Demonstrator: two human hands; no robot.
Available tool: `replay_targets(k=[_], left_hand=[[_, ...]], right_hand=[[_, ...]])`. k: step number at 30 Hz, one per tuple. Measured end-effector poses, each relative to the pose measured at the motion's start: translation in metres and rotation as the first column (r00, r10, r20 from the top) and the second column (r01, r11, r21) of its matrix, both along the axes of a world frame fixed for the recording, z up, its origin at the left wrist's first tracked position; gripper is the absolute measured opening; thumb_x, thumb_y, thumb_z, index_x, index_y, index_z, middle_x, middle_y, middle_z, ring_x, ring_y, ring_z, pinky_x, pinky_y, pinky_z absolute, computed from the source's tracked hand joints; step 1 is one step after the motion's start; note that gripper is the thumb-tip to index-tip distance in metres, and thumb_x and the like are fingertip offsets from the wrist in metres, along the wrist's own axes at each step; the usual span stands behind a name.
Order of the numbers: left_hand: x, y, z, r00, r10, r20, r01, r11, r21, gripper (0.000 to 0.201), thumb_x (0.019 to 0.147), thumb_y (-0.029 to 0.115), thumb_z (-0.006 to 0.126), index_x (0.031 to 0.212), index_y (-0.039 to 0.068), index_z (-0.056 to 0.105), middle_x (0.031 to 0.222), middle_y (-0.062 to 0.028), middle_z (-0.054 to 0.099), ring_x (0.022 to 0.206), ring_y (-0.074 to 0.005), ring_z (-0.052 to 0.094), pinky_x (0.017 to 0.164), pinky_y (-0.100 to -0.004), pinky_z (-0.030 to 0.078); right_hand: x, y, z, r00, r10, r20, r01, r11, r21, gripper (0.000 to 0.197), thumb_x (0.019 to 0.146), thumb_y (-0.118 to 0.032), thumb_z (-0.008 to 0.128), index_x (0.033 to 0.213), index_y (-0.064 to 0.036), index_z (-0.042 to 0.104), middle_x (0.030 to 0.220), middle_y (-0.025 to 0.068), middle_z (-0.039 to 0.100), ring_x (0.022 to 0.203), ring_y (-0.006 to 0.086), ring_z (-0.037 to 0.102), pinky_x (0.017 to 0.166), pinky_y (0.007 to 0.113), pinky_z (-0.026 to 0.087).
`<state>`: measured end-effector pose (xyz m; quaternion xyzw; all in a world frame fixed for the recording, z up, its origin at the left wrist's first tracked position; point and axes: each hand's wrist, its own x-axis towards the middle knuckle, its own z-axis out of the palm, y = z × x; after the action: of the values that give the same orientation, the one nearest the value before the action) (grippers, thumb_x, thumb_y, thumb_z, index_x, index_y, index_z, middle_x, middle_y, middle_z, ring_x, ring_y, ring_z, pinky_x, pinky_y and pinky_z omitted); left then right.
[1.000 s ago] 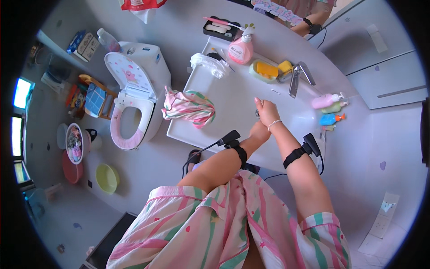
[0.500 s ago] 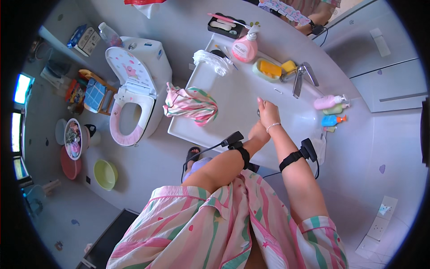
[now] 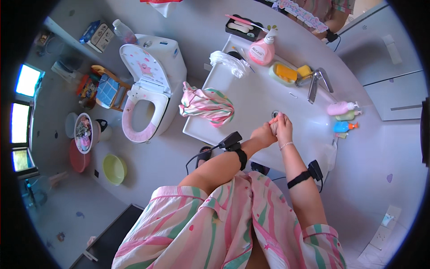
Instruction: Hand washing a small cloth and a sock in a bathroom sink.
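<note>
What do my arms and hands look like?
Your left hand and right hand are bare; a pale beaded bracelet circles the right wrist. Each forearm has a black strap bearing a black cabled device. Loose sleeves show pink, green and white stripes.

Pale walls (image 3: 380, 152), grey floor (image 3: 148, 168), bright windows (image 3: 29, 81), wooden chair (image 3: 104, 71).

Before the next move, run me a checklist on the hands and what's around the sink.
1. Hands over the sink: ok, left hand and right hand touch each other there.
2. Nothing hidden between the fingers: cannot tell, the hands cover that spot.
3. Wrists bare: not ok, a beaded bracelet circles the right one.
4. Striped cloth apart from both hands: ok, it lies to their left.
5. Pink pump bottle upright: ok, it stands beyond the hands.
</note>
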<state>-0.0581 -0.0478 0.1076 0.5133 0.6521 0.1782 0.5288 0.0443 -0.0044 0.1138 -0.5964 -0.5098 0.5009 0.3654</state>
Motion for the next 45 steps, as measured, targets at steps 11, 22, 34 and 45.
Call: replay_targets(k=[11,22,34,45], left_hand=[[-0.145,-0.068,0.028,0.989,-0.037,-0.142,0.099,0.882,0.460,0.068,0.067,0.036,0.085,0.117,0.003,0.053,0.111,-0.0169,0.057,0.103,-0.0370,0.059,0.086,-0.0439,0.050],[-0.210,-0.118,0.018,0.696,0.199,-0.690,0.278,0.811,0.515,0.070,0.061,0.023,0.086,0.121,0.011,0.052,0.122,-0.0094,0.049,0.115,-0.0312,0.051,0.094,-0.0460,0.043],[-0.201,-0.122,0.017,0.675,-0.117,-0.728,0.607,0.649,0.458,0.049,0.075,0.037,0.074,0.120,0.019,0.061,0.126,-0.0009,0.050,0.122,-0.0248,0.046,0.103,-0.0540,0.025],[-0.061,-0.155,0.048,0.749,-0.343,-0.567,0.656,0.264,0.707,0.023,0.082,0.012,0.064,0.105,0.010,0.066,0.116,-0.0137,0.061,0.111,-0.0367,0.055,0.093,-0.0492,0.042]], right_hand=[[-0.041,-0.055,0.024,0.867,0.411,-0.280,-0.476,0.851,-0.224,0.027,0.101,-0.013,0.051,0.125,-0.0025,0.055,0.110,0.0057,0.063,0.096,0.0170,0.065,0.081,0.029,0.058],[-0.148,-0.093,-0.003,0.796,0.463,0.390,-0.570,0.790,0.225,0.032,0.081,-0.010,0.069,0.112,-0.0098,0.061,0.105,0.0093,0.064,0.087,0.0269,0.067,0.073,0.039,0.055],[-0.114,-0.126,0.002,0.711,0.195,0.676,-0.426,0.884,0.193,0.052,0.078,-0.021,0.071,0.127,-0.0145,0.056,0.130,0.0141,0.054,0.124,0.0362,0.049,0.100,0.055,0.043],[0.009,-0.283,0.053,0.950,0.005,0.314,-0.043,0.992,0.115,0.081,0.072,-0.014,0.079,0.143,-0.0121,0.039,0.149,0.0217,0.034,0.128,0.0412,0.046,0.101,0.046,0.045]])
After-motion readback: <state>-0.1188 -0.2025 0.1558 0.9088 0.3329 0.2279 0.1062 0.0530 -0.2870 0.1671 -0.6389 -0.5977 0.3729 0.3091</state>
